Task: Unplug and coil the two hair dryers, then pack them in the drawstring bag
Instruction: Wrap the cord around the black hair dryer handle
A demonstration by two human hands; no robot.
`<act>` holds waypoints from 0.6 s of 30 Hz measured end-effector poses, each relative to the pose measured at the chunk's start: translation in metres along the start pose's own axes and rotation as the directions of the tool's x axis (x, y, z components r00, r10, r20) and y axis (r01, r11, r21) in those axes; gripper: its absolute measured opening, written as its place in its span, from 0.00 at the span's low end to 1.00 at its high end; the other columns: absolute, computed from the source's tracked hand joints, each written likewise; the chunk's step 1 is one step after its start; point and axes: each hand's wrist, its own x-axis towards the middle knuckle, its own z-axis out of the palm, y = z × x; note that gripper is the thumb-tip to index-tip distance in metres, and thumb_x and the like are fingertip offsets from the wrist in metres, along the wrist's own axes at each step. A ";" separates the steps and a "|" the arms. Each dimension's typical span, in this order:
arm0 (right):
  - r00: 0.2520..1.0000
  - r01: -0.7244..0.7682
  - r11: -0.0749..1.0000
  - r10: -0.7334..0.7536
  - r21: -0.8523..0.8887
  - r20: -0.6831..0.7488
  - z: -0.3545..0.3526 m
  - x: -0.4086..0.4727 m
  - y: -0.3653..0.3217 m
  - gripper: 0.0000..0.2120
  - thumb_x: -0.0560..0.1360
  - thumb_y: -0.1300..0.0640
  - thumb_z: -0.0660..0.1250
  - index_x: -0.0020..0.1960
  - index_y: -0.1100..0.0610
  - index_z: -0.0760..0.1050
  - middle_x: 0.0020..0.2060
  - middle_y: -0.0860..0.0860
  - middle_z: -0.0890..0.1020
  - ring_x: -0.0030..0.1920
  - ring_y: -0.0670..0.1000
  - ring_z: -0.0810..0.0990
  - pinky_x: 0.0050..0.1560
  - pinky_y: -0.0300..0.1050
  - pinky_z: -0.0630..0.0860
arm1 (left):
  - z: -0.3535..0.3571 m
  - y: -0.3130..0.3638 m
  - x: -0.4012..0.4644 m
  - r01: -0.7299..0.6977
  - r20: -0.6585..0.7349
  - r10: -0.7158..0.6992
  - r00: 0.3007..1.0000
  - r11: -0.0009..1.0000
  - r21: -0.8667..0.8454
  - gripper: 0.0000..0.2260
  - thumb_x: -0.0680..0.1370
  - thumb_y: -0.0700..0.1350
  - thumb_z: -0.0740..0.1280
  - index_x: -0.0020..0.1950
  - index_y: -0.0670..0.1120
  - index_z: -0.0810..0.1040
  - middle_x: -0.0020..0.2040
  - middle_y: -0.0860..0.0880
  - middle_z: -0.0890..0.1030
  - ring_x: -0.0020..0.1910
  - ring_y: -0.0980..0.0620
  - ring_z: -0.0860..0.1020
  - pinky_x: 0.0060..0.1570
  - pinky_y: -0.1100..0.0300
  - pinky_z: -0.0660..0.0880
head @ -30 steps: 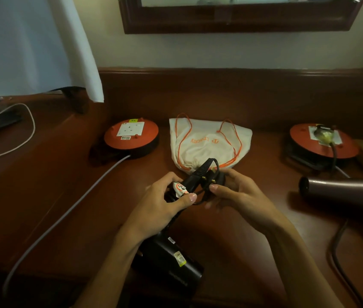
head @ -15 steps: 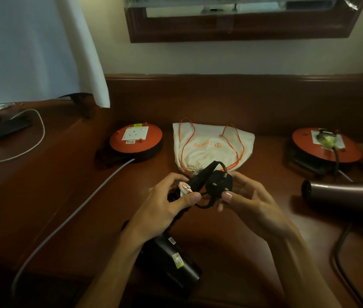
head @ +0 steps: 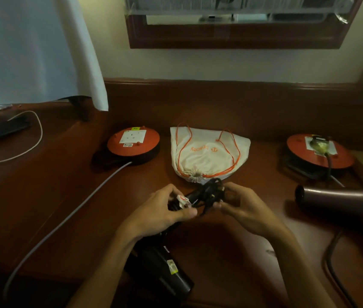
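A black hair dryer (head: pixel 160 270) lies on the wooden table (head: pixel 69 196) under my left forearm. Its black cord (head: pixel 207 193) is bundled up between my hands, just in front of the bag. My left hand (head: pixel 165 210) grips the bundle near a white tag. My right hand (head: pixel 240 205) pinches the cord's other side. The cream drawstring bag (head: pixel 207 154) with orange cords lies flat at the table's centre, its mouth gathered toward me. A second, mauve hair dryer (head: pixel 340 202) lies at the right, its plug (head: pixel 319 144) in the right orange reel (head: pixel 336 158).
A left orange extension reel (head: pixel 133 142) has a bare socket and a grey cable (head: pixel 64 216) running toward me. White cloth (head: pixel 35 50) hangs at upper left over dark devices and a white cable (head: pixel 33 143). A wooden backboard and mirror frame (head: pixel 238 38) stand behind.
The view has tilted up slightly. My hands have drawn closer together around the cord bundle, and the plug that showed between them is now hidden in the coil.
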 end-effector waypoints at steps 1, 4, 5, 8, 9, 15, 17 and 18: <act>0.999 -0.035 0.999 0.035 -0.016 -0.017 0.003 -0.002 0.005 0.26 0.76 0.62 0.72 0.70 0.47 0.69 0.58 0.44 0.83 0.58 0.46 0.83 0.53 0.45 0.82 | 0.001 -0.001 0.000 0.017 0.030 -0.019 0.999 0.998 0.064 0.19 0.71 0.58 0.79 0.55 0.53 0.76 0.54 0.55 0.82 0.53 0.58 0.81 0.49 0.60 0.77; 0.997 -0.063 0.996 0.066 -0.058 0.044 0.004 -0.009 0.014 0.41 0.76 0.63 0.72 0.77 0.36 0.56 0.66 0.38 0.72 0.63 0.39 0.75 0.57 0.35 0.78 | 0.005 -0.006 0.004 0.043 0.083 -0.057 0.995 0.986 0.159 0.20 0.68 0.57 0.81 0.54 0.55 0.77 0.53 0.56 0.81 0.51 0.58 0.80 0.52 0.55 0.79; 0.996 -0.045 0.990 0.054 -0.130 0.069 0.004 -0.010 0.015 0.39 0.76 0.63 0.72 0.75 0.34 0.59 0.66 0.38 0.71 0.64 0.38 0.74 0.60 0.36 0.77 | 0.005 -0.007 0.006 0.043 0.094 -0.061 0.994 0.982 0.184 0.21 0.67 0.56 0.81 0.53 0.55 0.77 0.53 0.55 0.81 0.51 0.58 0.80 0.52 0.54 0.79; 0.996 -0.026 0.938 0.053 -0.345 0.069 0.010 -0.008 0.020 0.27 0.77 0.61 0.71 0.66 0.35 0.71 0.60 0.40 0.74 0.61 0.41 0.75 0.63 0.42 0.76 | 0.008 -0.005 0.010 0.032 0.136 -0.080 0.987 0.944 0.328 0.22 0.67 0.57 0.81 0.54 0.54 0.76 0.54 0.56 0.78 0.52 0.58 0.78 0.48 0.60 0.76; 0.997 -0.037 0.929 0.061 -0.367 0.053 0.014 -0.007 0.024 0.25 0.77 0.60 0.71 0.67 0.36 0.72 0.58 0.40 0.74 0.60 0.42 0.75 0.62 0.43 0.76 | 0.009 -0.005 0.011 0.021 0.147 -0.085 0.986 0.921 0.389 0.22 0.68 0.57 0.80 0.55 0.53 0.75 0.55 0.56 0.76 0.52 0.57 0.76 0.47 0.61 0.74; 1.000 -0.005 0.902 0.014 -0.432 0.017 0.025 -0.006 0.038 0.25 0.79 0.54 0.69 0.72 0.38 0.68 0.61 0.40 0.72 0.62 0.41 0.63 0.61 0.37 0.64 | 0.015 0.006 0.004 -0.011 0.053 -0.040 0.998 0.687 0.726 0.34 0.72 0.66 0.73 0.72 0.53 0.69 0.66 0.52 0.73 0.66 0.51 0.70 0.62 0.54 0.66; 0.997 -0.007 0.878 0.040 -0.478 0.058 0.020 -0.001 0.036 0.26 0.78 0.53 0.70 0.73 0.39 0.68 0.65 0.39 0.69 0.65 0.41 0.62 0.64 0.38 0.64 | 0.014 0.012 -0.007 0.019 -0.054 0.039 0.998 0.610 0.792 0.40 0.72 0.68 0.70 0.78 0.53 0.62 0.73 0.52 0.68 0.73 0.49 0.64 0.71 0.51 0.60; 0.995 -0.013 0.875 0.061 -0.483 0.083 0.018 0.001 0.034 0.27 0.78 0.52 0.71 0.73 0.40 0.67 0.66 0.39 0.68 0.65 0.42 0.62 0.65 0.39 0.65 | 0.014 0.013 -0.016 0.054 -0.115 0.059 0.992 0.619 0.784 0.41 0.73 0.69 0.69 0.80 0.54 0.59 0.75 0.52 0.65 0.75 0.49 0.61 0.73 0.50 0.57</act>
